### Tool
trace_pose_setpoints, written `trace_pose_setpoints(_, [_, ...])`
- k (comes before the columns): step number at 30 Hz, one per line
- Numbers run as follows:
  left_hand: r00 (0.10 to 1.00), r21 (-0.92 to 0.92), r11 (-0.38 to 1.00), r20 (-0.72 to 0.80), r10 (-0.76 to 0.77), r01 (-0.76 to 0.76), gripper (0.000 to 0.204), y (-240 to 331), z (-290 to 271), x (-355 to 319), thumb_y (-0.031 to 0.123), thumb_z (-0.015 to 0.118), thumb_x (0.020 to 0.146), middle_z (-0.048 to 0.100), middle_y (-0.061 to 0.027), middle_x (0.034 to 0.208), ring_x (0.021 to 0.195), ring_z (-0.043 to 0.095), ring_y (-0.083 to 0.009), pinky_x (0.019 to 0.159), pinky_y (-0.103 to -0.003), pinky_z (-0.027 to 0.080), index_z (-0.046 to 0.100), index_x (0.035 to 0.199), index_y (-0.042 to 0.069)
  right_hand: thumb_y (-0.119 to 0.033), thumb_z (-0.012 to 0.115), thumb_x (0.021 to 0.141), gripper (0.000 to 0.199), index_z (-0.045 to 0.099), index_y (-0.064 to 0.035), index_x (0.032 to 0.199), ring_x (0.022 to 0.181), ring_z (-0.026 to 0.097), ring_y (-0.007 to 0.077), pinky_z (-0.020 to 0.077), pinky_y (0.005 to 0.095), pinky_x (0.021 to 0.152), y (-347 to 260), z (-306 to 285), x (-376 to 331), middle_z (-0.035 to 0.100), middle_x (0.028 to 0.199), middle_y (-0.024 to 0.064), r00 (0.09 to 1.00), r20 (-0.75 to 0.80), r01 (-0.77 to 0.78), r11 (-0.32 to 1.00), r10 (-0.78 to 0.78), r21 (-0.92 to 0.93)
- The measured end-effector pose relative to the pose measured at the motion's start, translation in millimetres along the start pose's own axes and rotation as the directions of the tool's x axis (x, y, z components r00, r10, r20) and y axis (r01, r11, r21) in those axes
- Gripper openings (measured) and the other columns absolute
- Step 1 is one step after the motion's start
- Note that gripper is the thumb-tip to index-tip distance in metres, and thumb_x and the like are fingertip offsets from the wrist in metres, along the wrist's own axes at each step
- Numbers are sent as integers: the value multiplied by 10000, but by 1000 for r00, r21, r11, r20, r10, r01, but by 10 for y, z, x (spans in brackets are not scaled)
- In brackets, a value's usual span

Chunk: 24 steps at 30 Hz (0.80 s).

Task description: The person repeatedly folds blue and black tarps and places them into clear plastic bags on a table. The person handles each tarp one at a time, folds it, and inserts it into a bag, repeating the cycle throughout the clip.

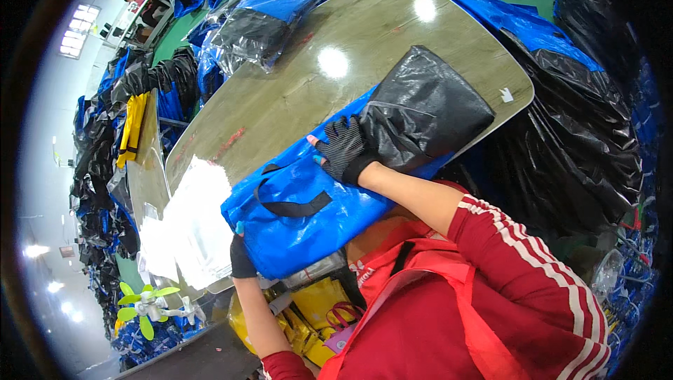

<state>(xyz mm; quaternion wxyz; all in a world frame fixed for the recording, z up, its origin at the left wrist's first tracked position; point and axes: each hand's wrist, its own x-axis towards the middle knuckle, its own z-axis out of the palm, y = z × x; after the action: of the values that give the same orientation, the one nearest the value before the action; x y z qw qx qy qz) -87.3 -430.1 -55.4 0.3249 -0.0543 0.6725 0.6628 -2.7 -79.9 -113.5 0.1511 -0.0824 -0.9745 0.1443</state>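
A large blue bag (350, 201) of shiny woven plastic lies flat on the table, with a black strap handle (294, 206) looped on top. A black plastic section (427, 106) lies folded over its right end. My right hand (342, 150), in a dark dotted glove with bare fingertips, rests on the bag beside the black fold, fingers stretched out. At the bag's left end, my left hand (242, 257) grips the edge; its thumb shows on top and the other fingers are hidden.
The wood-patterned table (280, 110) has rounded corners. White sheets (200, 222) lie on its left, and clear-wrapped bags (263, 22) at its far edge. Black and blue plastic (561, 127) is heaped at right. Yellow packages (315, 310) sit below; a green-bladed fan (147, 306) stands left.
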Motion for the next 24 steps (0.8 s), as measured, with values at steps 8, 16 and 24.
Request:
trace_pose_setpoints(8, [998, -64, 998, 59, 26, -22, 854, -274, 288, -437, 642, 508, 853, 430, -159, 1391, 1226, 455, -338, 1042, -479, 365, 284, 1432, 56, -508, 493, 862, 513, 530, -259, 1309, 1279, 362, 427, 195, 614, 1052, 61, -13, -162, 444, 1361, 230, 995, -43, 95, 995, -93, 33])
trace_pose_setpoints(16, [988, -389, 915, 147, -53, 107, 780, -1223, 723, -999, 552, 527, 882, 370, -133, 1454, 1315, 364, -345, 1099, -507, 284, 278, 1451, 81, -501, 506, 843, 525, 517, -284, 1321, 1290, 380, 376, 183, 620, 1058, 178, -272, -375, 464, 1347, 193, 953, 96, 280, 955, -288, 95])
trace_pose_setpoints(24, [972, -336, 921, 54, 227, -196, 576, 258, 1754, -1191, 291, 571, 857, 526, -205, 1280, 1128, 543, -366, 983, -506, 435, 431, 1323, -17, -324, 406, 972, 402, 568, -60, 1227, 1291, 370, 387, 190, 470, 1135, 569, -749, -1106, 484, 1331, 186, 999, -7, 36, 924, -36, 381])
